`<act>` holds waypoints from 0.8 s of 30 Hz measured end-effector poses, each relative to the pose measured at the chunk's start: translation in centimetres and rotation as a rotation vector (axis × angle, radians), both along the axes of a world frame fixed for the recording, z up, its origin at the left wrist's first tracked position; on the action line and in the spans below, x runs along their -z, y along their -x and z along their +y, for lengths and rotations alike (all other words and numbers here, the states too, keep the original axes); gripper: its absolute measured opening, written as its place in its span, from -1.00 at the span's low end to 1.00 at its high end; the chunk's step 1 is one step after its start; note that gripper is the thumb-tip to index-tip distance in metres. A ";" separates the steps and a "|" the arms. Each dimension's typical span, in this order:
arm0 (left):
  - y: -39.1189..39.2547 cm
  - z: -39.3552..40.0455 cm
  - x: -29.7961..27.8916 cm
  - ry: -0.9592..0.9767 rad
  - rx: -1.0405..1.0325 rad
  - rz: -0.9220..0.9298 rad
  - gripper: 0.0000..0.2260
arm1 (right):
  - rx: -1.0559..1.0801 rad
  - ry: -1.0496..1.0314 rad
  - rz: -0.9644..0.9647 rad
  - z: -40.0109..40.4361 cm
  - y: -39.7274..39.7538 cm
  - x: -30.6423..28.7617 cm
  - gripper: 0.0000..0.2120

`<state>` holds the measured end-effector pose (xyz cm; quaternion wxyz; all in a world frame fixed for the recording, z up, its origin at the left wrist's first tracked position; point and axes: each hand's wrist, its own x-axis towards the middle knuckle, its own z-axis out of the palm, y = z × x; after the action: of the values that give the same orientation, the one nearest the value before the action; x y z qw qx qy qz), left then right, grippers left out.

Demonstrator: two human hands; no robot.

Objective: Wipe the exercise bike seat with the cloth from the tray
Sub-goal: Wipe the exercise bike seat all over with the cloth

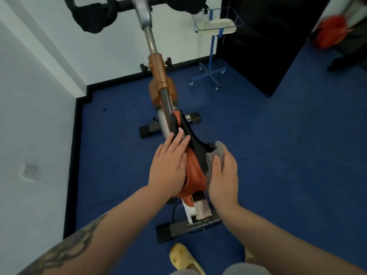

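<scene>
Cloth (215, 155) at seat (195, 167) right edge

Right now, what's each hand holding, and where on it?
Right hand grips the bunched grey cloth at its near end, pressed to the seat's right side. Left hand holds nothing; it lies flat on the seat's left side.

Blue carpet (278, 155), white walls (39, 96)

A small indoor workout room or home gym corner. An orange and black exercise bike (161, 92) stands on blue carpet (278, 155) beside plain white walls (29, 116) with black skirting. A blue wheeled tray stand (213, 56) stands near a dark door (268, 36).
</scene>
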<state>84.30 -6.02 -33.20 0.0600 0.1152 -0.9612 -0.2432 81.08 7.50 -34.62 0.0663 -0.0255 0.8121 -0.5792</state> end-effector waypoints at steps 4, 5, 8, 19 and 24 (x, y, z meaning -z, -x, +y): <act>-0.1 -0.2 0.3 -0.171 -0.008 0.100 -0.61 | 0.045 0.000 -0.175 0.2 2.0 -0.7 -0.74; -0.2 -0.2 0.5 -0.220 -0.015 0.117 -0.62 | 0.071 -0.013 -0.119 0.1 0.9 -0.4 -0.73; -0.2 -0.4 0.4 -0.291 -0.019 0.128 -0.64 | 0.052 -0.141 0.154 -0.9 -4.2 0.0 -0.52; -0.2 -0.5 0.2 -0.330 -0.047 0.109 -0.67 | 0.053 0.034 -0.032 0.1 -0.4 -0.2 -0.60; -0.3 -0.4 0.4 -0.320 -0.047 0.145 -0.67 | 0.212 0.105 -0.058 -2.2 -5.7 -0.8 -0.40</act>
<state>84.58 -6.43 -33.56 0.1159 0.1276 -0.9005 -0.3993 86.78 5.30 -33.79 0.0266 0.0738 0.7767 -0.6250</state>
